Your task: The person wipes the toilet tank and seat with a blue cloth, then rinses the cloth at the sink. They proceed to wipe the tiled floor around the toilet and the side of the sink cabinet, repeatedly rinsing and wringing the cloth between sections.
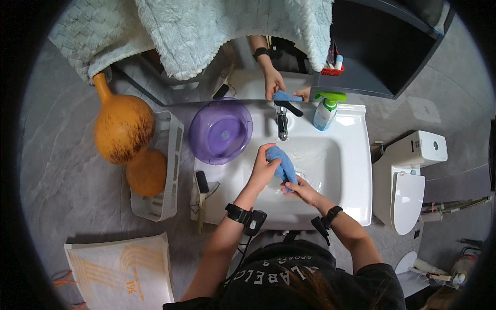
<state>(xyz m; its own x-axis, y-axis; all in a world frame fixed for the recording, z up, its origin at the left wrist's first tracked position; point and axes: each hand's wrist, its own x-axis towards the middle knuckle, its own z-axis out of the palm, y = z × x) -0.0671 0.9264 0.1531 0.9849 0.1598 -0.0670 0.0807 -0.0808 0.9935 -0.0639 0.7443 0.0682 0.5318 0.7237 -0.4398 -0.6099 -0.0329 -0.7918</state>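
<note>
A blue cloth [286,164], folded and twisted, is held in both hands above the basin of a white sink [329,155]. My left hand [265,164] grips its upper end, thumb across the front. Lower down, my right hand [302,190] pinches the other end between thumb and fingers. Just beyond the cloth stands a chrome faucet [283,126] with a black lever. Water shows in the basin beneath my hands. Each wrist wears a black strap with a small device on it.
Left on the sink sit a purple plastic basin [221,133] and a brush [201,186]. A spray bottle [325,112] stands behind right. Two gourds [124,128] rest at a grey plastic basket [174,166]. A fluffy towel [232,23] hangs above; a toilet [409,201] is at right.
</note>
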